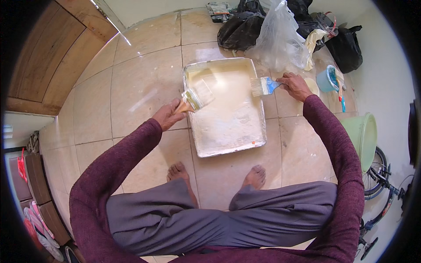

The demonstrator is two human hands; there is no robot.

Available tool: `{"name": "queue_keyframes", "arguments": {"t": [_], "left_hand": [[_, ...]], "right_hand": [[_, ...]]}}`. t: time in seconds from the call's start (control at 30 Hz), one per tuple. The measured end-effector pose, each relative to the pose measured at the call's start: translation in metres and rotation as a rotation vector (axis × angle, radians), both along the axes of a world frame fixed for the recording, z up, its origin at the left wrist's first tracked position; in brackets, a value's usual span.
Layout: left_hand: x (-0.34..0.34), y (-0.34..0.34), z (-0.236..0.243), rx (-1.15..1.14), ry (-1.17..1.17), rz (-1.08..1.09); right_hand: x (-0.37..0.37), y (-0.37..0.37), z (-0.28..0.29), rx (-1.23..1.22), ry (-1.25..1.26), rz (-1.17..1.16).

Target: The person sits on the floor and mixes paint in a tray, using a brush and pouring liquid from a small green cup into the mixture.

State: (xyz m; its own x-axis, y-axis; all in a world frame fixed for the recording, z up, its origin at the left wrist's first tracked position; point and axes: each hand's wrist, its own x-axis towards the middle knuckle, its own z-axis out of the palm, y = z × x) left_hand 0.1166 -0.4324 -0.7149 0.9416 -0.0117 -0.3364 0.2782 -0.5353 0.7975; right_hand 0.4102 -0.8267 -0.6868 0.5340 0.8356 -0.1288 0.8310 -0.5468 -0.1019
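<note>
Between your left hand [168, 115] (gripping tan-handled brush [193, 98]) and right hand [298, 87] (gripping blue-handled brush [265, 86]), tray [231, 150] runs lengthwise away from you.

No words, numbers or signs can be read. A small orange mark [253, 142] sits at the near right corner of the tray [230, 150], too small to make out. The packet [218, 12] farther off has a patterned face, and the bicycle [384, 208] bears reddish marks; neither is legible.
</note>
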Motion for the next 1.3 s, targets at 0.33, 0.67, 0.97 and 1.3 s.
{"name": "queue_keyframes", "arguments": {"t": [0.33,0.67,0.97,1.3], "left_hand": [[-0.007,-0.006,-0.015,0.209,0.112,-0.213],[0.010,-0.011,-0.022,0.324,-0.072,-0.393],[0.010,-0.013,-0.017,0.408,-0.037,-0.369],[0.008,-0.014,-0.011,0.383,-0.078,-0.398]], "right_hand": [[0.005,-0.003,0.001,-0.030,-0.022,0.027],[0.004,-0.001,0.003,-0.077,-0.047,0.026],[-0.002,0.008,0.011,-0.150,-0.096,0.019],[0.005,0.006,0.019,-0.212,-0.189,0.039]]}}
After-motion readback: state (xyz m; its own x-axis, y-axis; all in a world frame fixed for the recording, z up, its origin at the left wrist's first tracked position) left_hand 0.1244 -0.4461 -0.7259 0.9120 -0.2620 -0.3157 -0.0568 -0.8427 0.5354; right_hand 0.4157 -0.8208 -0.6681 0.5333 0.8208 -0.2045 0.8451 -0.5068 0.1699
